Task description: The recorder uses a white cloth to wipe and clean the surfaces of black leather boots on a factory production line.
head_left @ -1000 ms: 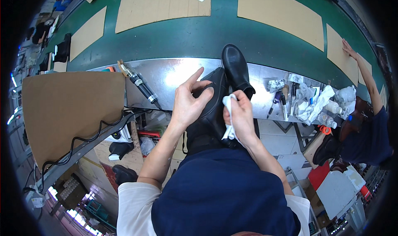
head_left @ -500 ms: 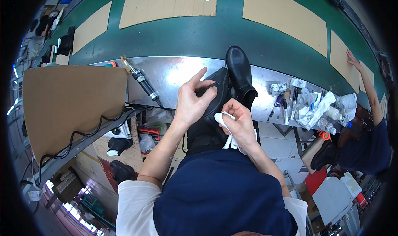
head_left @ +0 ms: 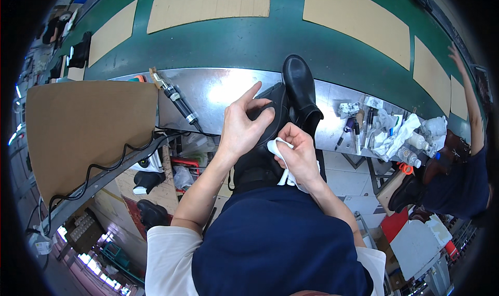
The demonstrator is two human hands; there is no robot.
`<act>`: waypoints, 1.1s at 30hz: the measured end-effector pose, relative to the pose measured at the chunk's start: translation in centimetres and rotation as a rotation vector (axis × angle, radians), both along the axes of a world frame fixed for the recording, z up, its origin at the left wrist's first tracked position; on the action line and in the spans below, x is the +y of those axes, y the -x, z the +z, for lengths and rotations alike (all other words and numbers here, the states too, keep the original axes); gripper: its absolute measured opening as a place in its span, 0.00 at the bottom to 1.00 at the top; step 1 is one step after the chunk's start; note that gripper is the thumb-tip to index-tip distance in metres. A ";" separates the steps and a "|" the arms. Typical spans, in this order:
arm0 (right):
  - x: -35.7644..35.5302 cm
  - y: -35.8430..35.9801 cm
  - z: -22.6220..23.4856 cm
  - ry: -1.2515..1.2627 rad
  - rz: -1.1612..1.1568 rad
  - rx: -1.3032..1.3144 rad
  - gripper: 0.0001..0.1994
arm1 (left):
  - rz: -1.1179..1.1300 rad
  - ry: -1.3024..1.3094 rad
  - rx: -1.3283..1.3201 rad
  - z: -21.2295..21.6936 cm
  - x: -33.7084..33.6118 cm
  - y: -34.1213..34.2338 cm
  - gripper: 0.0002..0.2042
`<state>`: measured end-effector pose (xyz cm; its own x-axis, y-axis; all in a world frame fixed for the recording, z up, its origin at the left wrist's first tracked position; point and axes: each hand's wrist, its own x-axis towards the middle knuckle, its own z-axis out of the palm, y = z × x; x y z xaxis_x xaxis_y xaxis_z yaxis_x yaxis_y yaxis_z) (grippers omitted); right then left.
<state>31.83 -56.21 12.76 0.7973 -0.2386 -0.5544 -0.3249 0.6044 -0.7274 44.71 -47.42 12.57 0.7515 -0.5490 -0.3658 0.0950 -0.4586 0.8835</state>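
Note:
My left hand grips the side of a black shoe that lies at the near edge of the metal bench, its index finger sticking out and its thumb bent over the shoe. Pinched in my right hand is a white cloth, its loose end hanging below the fingers. The cloth is close to the near end of the shoe; whether it touches, I cannot tell. Just right of that shoe stands a second piece of footwear, a glossy black boot, toe pointing away from me.
A black cylindrical tool with a cable lies on the metal strip at left, beside a large cardboard sheet. Pens, bottles and crumpled white cloths crowd the right. Beyond runs a green belt with cardboard pieces. A co-worker's arm reaches in at right.
The co-worker's hand has lifted off the cardboard at right and moved farther away. My two hands stay nearly where they were, with the same hold on shoe and cloth.

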 end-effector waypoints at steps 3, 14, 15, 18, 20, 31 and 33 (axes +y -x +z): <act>-0.4 0.0 -0.1 -0.220 -0.075 0.024 0.05 | 0.002 0.003 0.010 0.1 0.0 0.0 0.31; -0.2 0.0 -0.4 -0.176 -0.080 0.014 0.05 | -0.002 0.008 -0.004 0.1 0.0 0.0 0.31; -0.2 0.0 -0.6 -0.247 -0.109 0.002 0.05 | -0.003 0.009 -0.005 0.0 0.1 0.1 0.31; -0.4 0.2 -0.6 -0.265 -0.093 -0.016 0.04 | -0.006 0.008 -0.012 -0.1 0.1 0.0 0.31; -0.3 0.2 -0.5 -0.178 -0.044 -0.022 0.03 | -0.011 0.002 -0.012 -0.1 0.1 0.1 0.31; 0.0 0.1 -0.3 0.086 0.028 -0.042 0.04 | -0.029 -0.002 -0.028 0.0 0.0 0.1 0.30; 0.2 0.1 -0.6 0.203 0.027 -0.086 0.05 | -0.036 -0.008 -0.037 0.0 -0.1 0.1 0.30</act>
